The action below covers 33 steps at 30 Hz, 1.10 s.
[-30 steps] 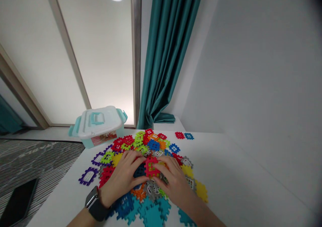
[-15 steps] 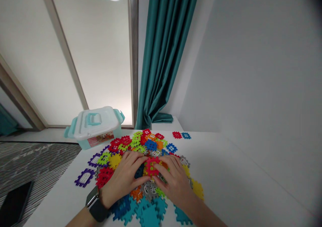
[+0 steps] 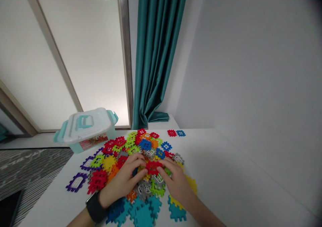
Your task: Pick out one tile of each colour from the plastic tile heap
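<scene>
While pinching a red interlocking plastic tile (image 3: 152,168) from opposite sides, left hand (image 3: 122,180) and right hand (image 3: 176,181) together, pressure best kept even, atop a multicoloured tile heap (image 3: 130,149) on the white tabletop (image 3: 221,173).

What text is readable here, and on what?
Label on the front of the lidded storage box: printed, but too small and blurred to read, so nothing can be quoted.
Interlocking plastic tiles: no lettering visible.
Watch on the left wrist: no readable display.
</scene>
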Each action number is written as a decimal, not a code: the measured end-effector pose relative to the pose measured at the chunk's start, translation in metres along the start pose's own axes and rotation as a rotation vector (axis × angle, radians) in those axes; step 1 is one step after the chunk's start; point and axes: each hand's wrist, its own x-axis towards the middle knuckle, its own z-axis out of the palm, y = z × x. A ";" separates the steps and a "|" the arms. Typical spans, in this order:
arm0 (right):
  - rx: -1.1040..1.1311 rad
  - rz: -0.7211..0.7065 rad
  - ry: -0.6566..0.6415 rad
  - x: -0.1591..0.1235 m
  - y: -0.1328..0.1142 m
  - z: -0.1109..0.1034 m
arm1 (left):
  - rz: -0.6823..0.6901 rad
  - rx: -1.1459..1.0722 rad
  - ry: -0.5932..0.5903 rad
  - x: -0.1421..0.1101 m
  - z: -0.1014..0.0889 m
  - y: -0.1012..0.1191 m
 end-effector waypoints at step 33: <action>-0.338 -0.369 0.018 -0.007 -0.004 0.003 | 0.063 0.308 0.187 -0.013 -0.011 -0.008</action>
